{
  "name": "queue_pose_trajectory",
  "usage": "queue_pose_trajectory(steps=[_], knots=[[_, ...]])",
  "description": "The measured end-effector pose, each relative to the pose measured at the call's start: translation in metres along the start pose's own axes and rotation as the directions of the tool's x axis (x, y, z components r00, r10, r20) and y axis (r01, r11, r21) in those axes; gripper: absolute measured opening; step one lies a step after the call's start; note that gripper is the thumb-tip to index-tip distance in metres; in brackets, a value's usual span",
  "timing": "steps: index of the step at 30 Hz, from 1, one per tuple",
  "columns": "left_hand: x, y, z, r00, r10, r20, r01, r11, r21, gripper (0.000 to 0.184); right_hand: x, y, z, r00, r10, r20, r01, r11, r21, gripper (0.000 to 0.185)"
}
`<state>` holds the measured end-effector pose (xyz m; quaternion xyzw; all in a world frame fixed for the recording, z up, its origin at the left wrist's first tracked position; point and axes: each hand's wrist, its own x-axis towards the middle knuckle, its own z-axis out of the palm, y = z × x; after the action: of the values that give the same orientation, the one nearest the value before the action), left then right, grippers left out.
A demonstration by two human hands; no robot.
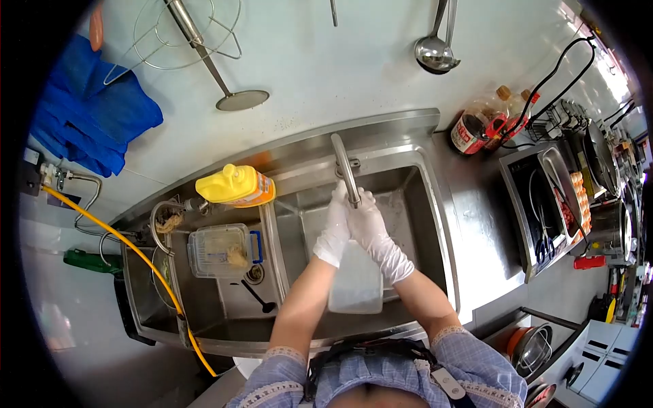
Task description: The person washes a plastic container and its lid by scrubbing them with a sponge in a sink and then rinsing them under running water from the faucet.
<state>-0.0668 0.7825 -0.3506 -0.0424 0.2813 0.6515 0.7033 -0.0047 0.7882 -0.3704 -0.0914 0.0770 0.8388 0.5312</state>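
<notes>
My left hand (337,216) and my right hand (368,219) both wear thin white gloves. They are pressed together directly below the end of the curved metal faucet (345,163), over the right sink basin (309,272). The fingers look closed against each other, and the spout partly covers them. Whatever may lie between them is hidden. Beneath my wrists, a translucent plastic container or lid (357,282) rests in the basin. Water drops and wet streaks show on the basin's metal floor.
Left of the basin stands a yellow jug (238,185). The left basin holds a clear plastic box (219,251) with a blue latch and a black ladle (260,298). A yellow hose (143,257) runs farther left. Sauce bottles (469,132) and an egg tray (580,204) are at right.
</notes>
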Motion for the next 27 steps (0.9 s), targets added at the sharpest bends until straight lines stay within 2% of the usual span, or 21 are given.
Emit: queue_pose_trajectory(steps=[1,2,3,4,5,6,7,9,10,11,12,13,14,15,16,18,19,21,22,24,27], knots=[[-0.003,-0.001,-0.016,0.993,-0.002,-0.116,0.035,0.958,0.286,0.029,0.003,-0.006,-0.012,1.0,-0.022,-0.019,0.008,0.834,-0.552,0.017],[-0.008,-0.002,-0.036,0.974,0.025,-0.227,0.106,0.832,0.545,0.024,0.002,-0.012,-0.029,0.999,-0.046,-0.026,-0.006,0.394,-0.919,0.019],[-0.012,-0.005,-0.063,0.964,0.006,-0.266,0.165,0.772,0.614,0.033,0.002,-0.025,-0.061,0.992,-0.125,-0.013,-0.01,0.025,-1.0,0.023],[-0.015,-0.01,-0.097,0.943,0.141,-0.303,0.172,0.571,0.803,0.037,0.002,-0.042,-0.101,0.981,-0.191,0.031,-0.038,-0.348,-0.937,0.027],[-0.018,-0.019,-0.144,0.914,0.276,-0.297,0.202,0.327,0.923,0.041,-0.007,-0.057,-0.131,0.971,-0.208,-0.119,-0.212,-0.518,-0.828,0.03],[-0.022,-0.035,-0.219,0.908,0.41,0.083,0.007,-0.215,0.977,0.042,-0.019,-0.074,-0.167,0.934,-0.249,-0.257,-0.358,-0.663,-0.657,0.034],[-0.053,-0.026,-0.182,0.88,0.293,-0.374,0.418,-0.102,0.903,0.042,-0.03,-0.092,-0.233,0.916,-0.21,-0.342,-0.385,-0.696,-0.606,0.031],[-0.082,-0.05,-0.255,0.851,0.29,-0.437,0.492,-0.153,0.857,0.043,-0.067,-0.103,-0.295,0.91,-0.126,-0.395,-0.353,-0.737,-0.576,0.031],[-0.104,-0.05,-0.239,0.797,0.164,-0.581,0.6,-0.111,0.792,0.043,-0.08,-0.113,-0.37,0.797,0.021,-0.604,-0.536,-0.438,-0.722,0.03],[-0.117,-0.061,-0.261,0.802,0.171,-0.573,0.592,-0.087,0.802,0.044,-0.093,-0.124,-0.442,0.622,0.166,-0.765,-0.754,-0.137,-0.642,0.029],[-0.127,-0.078,-0.294,0.837,0.28,-0.469,0.516,-0.124,0.847,0.034,-0.101,-0.118,-0.441,0.65,0.168,-0.741,-0.728,-0.142,-0.671,0.027],[-0.131,-0.094,-0.34,0.802,0.273,-0.532,0.585,-0.181,0.79,0.026,-0.109,-0.112,-0.437,0.678,0.171,-0.715,-0.7,-0.148,-0.699,0.026],[-0.135,-0.093,-0.335,0.804,0.272,-0.529,0.583,-0.181,0.792,0.026,-0.116,-0.104,-0.42,0.73,0.172,-0.662,-0.643,-0.159,-0.75,0.023],[-0.143,-0.092,-0.321,0.743,0.12,-0.659,0.659,0.045,0.751,0.024,-0.112,-0.094,-0.337,0.789,0.138,-0.599,-0.331,-0.725,-0.604,0.022],[-0.15,-0.09,-0.309,0.675,-0.062,-0.735,0.724,0.248,0.644,0.022,-0.116,-0.093,-0.314,0.793,0.136,-0.594,-0.329,-0.725,-0.605,0.022],[-0.157,-0.083,-0.296,0.675,-0.069,-0.735,0.721,0.274,0.636,0.018,-0.12,-0.09,-0.284,0.773,0.003,-0.634,-0.568,-0.44,-0.695,0.017],[-0.16,-0.076,-0.29,0.697,-0.168,-0.697,0.713,0.27,0.647,0.021,-0.123,-0.091,-0.274,0.746,-0.055,-0.664,-0.652,-0.269,-0.709,0.015],[-0.166,-0.065,-0.277,0.73,-0.265,-0.63,0.683,0.259,0.683,0.024,-0.132,-0.093,-0.255,0.661,-0.144,-0.737,-0.732,0.095,-0.675,0.012],[-0.168,-0.061,-0.271,0.731,-0.269,-0.627,0.682,0.263,0.683,0.024,-0.137,-0.091,-0.239,0.66,-0.148,-0.736,-0.733,0.09,-0.675,0.012],[-0.169,-0.06,-0.259,0.809,-0.174,-0.561,0.586,0.309,0.749,0.02,-0.141,-0.084,-0.2,0.88,-0.247,-0.405,-0.443,-0.122,-0.888,0.012],[-0.152,-0.062,-0.255,0.852,-0.099,-0.513,0.514,0.336,0.789,0.018,-0.13,-0.086,-0.171,0.91,-0.268,-0.315,-0.359,-0.133,-0.924,0.013]])
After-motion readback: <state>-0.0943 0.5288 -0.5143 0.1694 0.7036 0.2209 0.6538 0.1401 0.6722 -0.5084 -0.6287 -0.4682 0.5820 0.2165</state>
